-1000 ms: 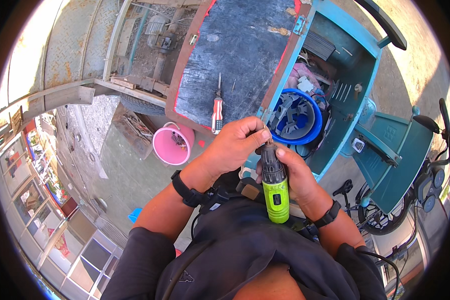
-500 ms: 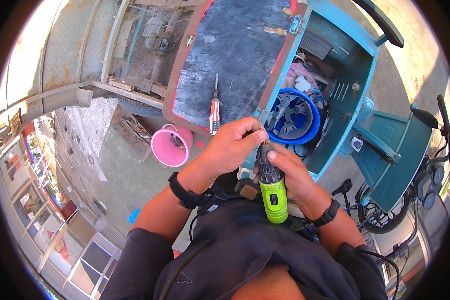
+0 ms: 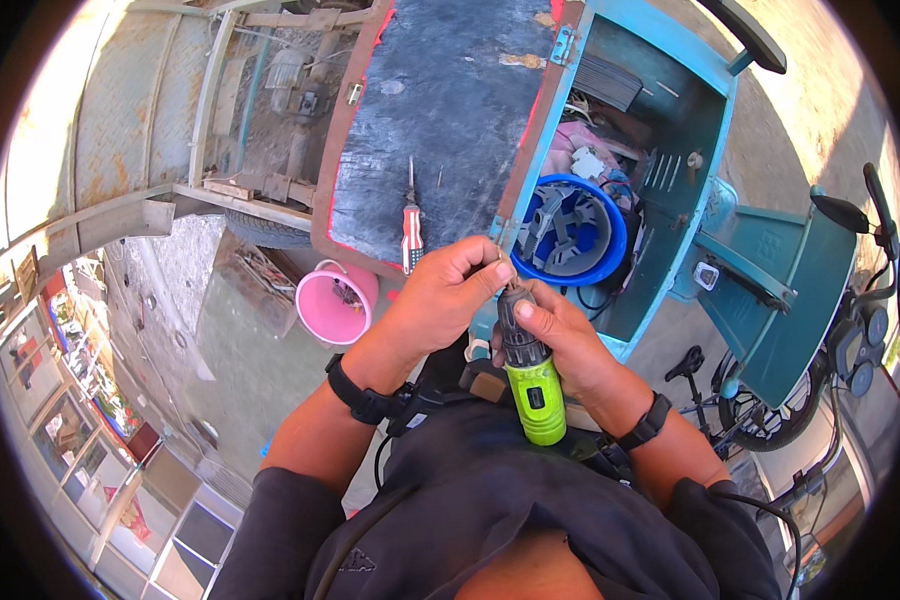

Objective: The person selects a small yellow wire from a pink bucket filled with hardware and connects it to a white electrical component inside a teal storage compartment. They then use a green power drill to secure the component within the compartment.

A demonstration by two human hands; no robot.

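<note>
My right hand (image 3: 560, 340) grips the black chuck end of a lime-green cordless drill (image 3: 536, 400), held upright against my body with its tip away from me. My left hand (image 3: 460, 295) has thumb and forefinger closed on a small thin metal piece (image 3: 508, 278) at the drill's tip, mostly hidden by the fingers. Beyond them, a screwdriver (image 3: 411, 230) with a striped handle lies beside a thin small piece (image 3: 439, 176) on the dark, red-edged lid (image 3: 440, 90).
The open turquoise cart box (image 3: 692, 100) holds a blue hard hat (image 3: 610, 256), cloth and parts. A pink bucket (image 3: 320, 318) stands left. A folded ledge and bicycle handlebar (image 3: 878, 190) are right, a rusty metal frame (image 3: 200, 120) upper left, windows (image 3: 65, 430) lower left.
The surroundings have shifted slightly left in the picture, with both hands and the drill. My right thumb sits slightly differently on the chuck; my left fingers remain at the tip.
</note>
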